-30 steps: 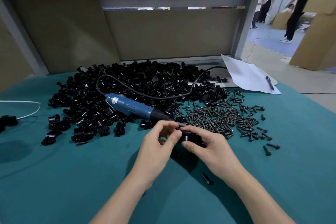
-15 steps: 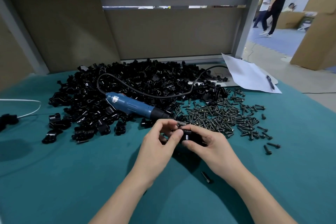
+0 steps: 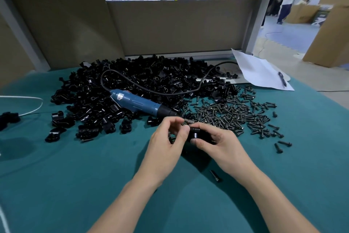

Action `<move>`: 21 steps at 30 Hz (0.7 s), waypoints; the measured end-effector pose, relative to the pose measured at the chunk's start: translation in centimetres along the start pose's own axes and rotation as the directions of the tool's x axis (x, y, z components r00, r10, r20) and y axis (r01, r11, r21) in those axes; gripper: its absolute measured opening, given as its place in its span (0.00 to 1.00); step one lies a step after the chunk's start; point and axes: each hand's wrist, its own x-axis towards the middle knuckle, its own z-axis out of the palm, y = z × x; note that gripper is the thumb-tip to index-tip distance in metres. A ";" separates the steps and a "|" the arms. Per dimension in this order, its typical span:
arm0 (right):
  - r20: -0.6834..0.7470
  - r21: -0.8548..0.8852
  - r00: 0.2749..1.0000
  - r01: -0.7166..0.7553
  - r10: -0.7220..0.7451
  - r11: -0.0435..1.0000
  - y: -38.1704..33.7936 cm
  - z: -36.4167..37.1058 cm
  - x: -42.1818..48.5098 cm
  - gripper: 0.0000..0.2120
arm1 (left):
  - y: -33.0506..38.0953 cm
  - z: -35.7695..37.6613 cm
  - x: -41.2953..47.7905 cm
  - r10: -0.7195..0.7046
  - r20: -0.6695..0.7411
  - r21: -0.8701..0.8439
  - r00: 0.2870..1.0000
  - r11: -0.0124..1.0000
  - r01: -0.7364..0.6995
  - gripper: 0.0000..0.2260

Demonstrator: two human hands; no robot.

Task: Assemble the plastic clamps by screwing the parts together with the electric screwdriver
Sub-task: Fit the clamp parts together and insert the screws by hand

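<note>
A black plastic clamp (image 3: 196, 134) is gripped in the curled fingers of the right hand (image 3: 221, 147). At its left end a small dark piece (image 3: 184, 123), too small to identify, is pinched by the left hand (image 3: 166, 144). The electric screwdriver (image 3: 139, 103) is laid untouched just beyond the left hand on the clamp parts (image 3: 132, 74), and screws (image 3: 232, 113) are heaped just beyond the right hand.

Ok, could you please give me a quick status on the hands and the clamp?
Left hand and right hand both pinch one black clamp part. Electric screwdriver lies untouched on the parts pile. Stray screw on mat between the forearms.
</note>
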 end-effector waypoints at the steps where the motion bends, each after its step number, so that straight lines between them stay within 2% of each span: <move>1: 0.000 -0.008 1.000 0.003 -0.003 1.000 0.0 0.0 0.0 0.16 | -0.1 0.0 0.0 -0.010 -0.001 0.024 1.000 1.000 0.010 0.06; 3: 0.004 -0.023 1.000 0.007 -0.007 1.000 0.1 0.0 0.0 0.16 | -0.4 -0.1 0.1 -0.019 0.017 0.091 1.000 0.996 0.017 0.10; 4: 0.005 -0.030 1.000 0.007 -0.007 1.000 0.1 0.0 0.0 0.16 | -0.4 -0.1 0.2 -0.018 0.021 0.102 1.000 0.995 0.016 0.09; 6: 0.001 -0.030 1.000 0.006 -0.006 1.000 0.1 0.1 0.0 0.16 | -0.3 0.0 0.2 -0.009 0.031 0.064 0.999 0.998 0.007 0.02; 8: -0.002 -0.010 1.000 0.008 -0.008 1.000 0.1 0.0 0.0 0.17 | -0.1 0.0 0.1 0.010 0.035 0.013 0.999 1.000 -0.011 0.05; 11: 0.003 0.002 1.000 0.016 -0.016 1.000 0.0 0.0 0.0 0.17 | -0.1 -0.1 0.1 -0.007 -0.006 -0.026 1.000 1.000 0.007 0.02; 15: 0.005 -0.011 1.000 0.020 -0.020 1.000 0.0 0.0 0.0 0.16 | -0.3 -0.1 0.1 -0.016 0.011 0.037 1.000 0.999 0.016 0.09; 19: -0.001 -0.042 1.000 0.027 -0.027 0.999 0.1 0.0 0.0 0.17 | -0.1 -0.1 0.2 -0.029 0.039 0.002 0.999 1.000 0.029 0.04; 21: -0.011 -0.044 1.000 0.028 -0.029 0.999 0.1 0.1 0.1 0.17 | 0.0 -0.1 0.2 -0.016 0.039 -0.010 0.999 1.000 0.016 0.05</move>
